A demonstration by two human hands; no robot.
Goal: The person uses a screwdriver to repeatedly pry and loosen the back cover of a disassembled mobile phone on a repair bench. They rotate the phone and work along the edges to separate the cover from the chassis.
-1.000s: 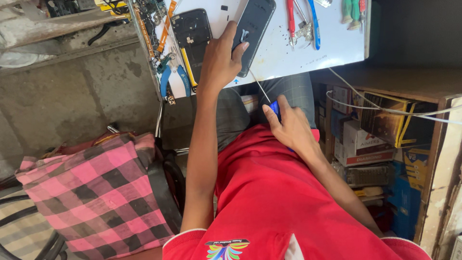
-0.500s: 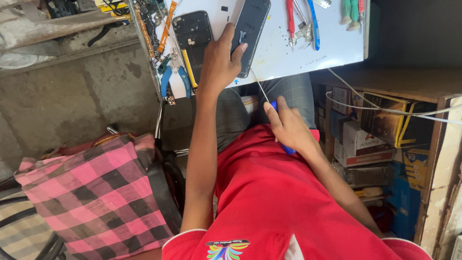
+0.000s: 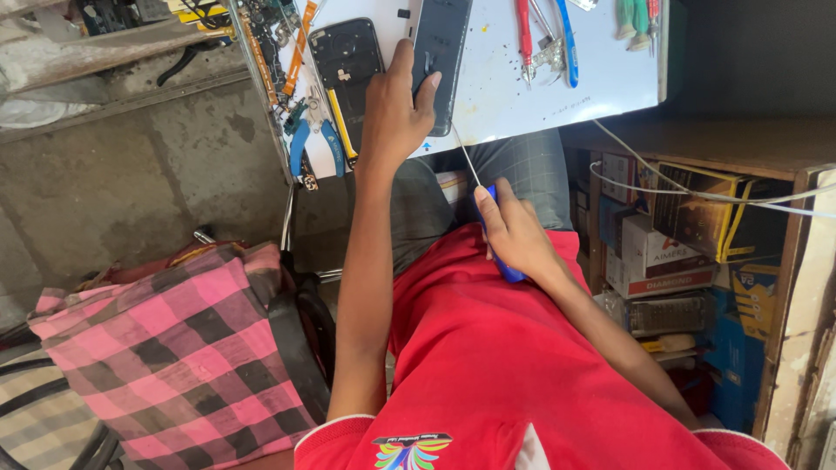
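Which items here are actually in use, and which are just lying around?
In use:
left hand on the dark phone
right hand gripping the blue-handled screwdriver
white worktop

Lying about:
opened phone body
blue-handled pliers
red-handled tool
pink checked bag
shelf boxes

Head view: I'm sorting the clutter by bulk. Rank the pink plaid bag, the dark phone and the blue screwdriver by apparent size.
1. Pink plaid bag, though nearness to the camera inflates it.
2. Dark phone.
3. Blue screwdriver, partly hidden by the right hand.
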